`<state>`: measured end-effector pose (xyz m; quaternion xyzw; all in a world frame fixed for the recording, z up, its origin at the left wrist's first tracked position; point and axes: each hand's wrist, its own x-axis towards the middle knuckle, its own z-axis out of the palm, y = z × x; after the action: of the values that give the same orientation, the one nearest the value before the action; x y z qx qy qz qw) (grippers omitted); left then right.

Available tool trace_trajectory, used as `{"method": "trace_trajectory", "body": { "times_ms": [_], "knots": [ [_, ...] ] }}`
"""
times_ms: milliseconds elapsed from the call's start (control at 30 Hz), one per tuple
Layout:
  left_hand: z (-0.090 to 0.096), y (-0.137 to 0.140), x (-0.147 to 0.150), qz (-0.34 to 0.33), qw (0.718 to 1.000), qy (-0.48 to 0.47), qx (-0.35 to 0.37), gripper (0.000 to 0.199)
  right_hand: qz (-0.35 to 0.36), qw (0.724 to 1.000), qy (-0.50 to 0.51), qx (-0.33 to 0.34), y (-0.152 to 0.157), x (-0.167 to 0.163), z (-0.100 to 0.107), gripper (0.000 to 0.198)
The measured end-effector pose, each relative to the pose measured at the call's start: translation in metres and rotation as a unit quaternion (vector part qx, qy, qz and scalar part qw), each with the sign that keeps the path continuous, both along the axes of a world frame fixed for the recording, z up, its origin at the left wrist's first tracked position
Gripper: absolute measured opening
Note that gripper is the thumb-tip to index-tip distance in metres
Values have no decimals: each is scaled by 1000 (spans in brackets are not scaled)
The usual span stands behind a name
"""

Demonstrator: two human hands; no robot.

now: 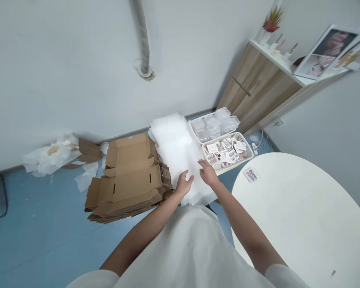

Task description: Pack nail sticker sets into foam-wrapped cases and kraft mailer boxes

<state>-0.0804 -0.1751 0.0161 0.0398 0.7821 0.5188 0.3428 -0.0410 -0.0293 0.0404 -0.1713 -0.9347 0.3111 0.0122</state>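
In the head view, my left hand (184,184) is over the near left part of a stack of white translucent sheets (175,144), fingers apart with nothing in them. My right hand (208,173) hovers at the stack's right side, also with its fingers apart and nothing held. Whether either hand touches the sheets I cannot tell. Left of the sheets lies a tall pile of flattened brown cardboard boxes (132,172). To the right, close to my right hand, a white basket (248,154) holds many small packs of press-on nails (228,152).
Behind that basket stands another white basket (196,136) with clear plastic cases (213,126). A round white table (303,216) at right carries one small nail pack (251,175). A wooden cabinet (258,84) stands back right. Crumpled white wrapping (55,154) lies on the floor at left.
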Motion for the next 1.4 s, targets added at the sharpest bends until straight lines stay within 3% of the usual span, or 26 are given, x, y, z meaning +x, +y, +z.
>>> {"method": "trace_trajectory", "body": {
  "times_ms": [167, 433, 600, 733, 867, 1133, 1267, 1400],
  "knots": [
    [-4, -10, 10, -44, 997, 64, -26, 50, -27, 999, 44, 5, -11, 30, 17, 39],
    [-9, 2, 29, -103, 990, 82, -54, 56, -207, 968, 118, -74, -19, 109, 41, 31],
    [-11, 17, 61, -179, 982, -17, -55, 61, -372, 912, 131, -115, -21, 176, 36, 31],
    [-7, 39, 95, -260, 959, -112, -2, 50, -495, 849, 125, -134, -26, 238, 29, 35],
    [-4, 70, 133, -334, 940, -67, 14, 52, -586, 793, 119, -117, -30, 301, 19, 39],
    [-10, 119, 203, -470, 876, 106, -28, 52, -621, 780, 28, -71, -33, 397, -18, 50],
    [-10, 134, 232, -504, 849, 151, -41, 49, -601, 796, -58, -33, -33, 417, -29, 63],
    [-11, 143, 248, -507, 844, 169, -55, 45, -589, 797, -123, 40, -38, 422, -34, 74]
  ]
}}
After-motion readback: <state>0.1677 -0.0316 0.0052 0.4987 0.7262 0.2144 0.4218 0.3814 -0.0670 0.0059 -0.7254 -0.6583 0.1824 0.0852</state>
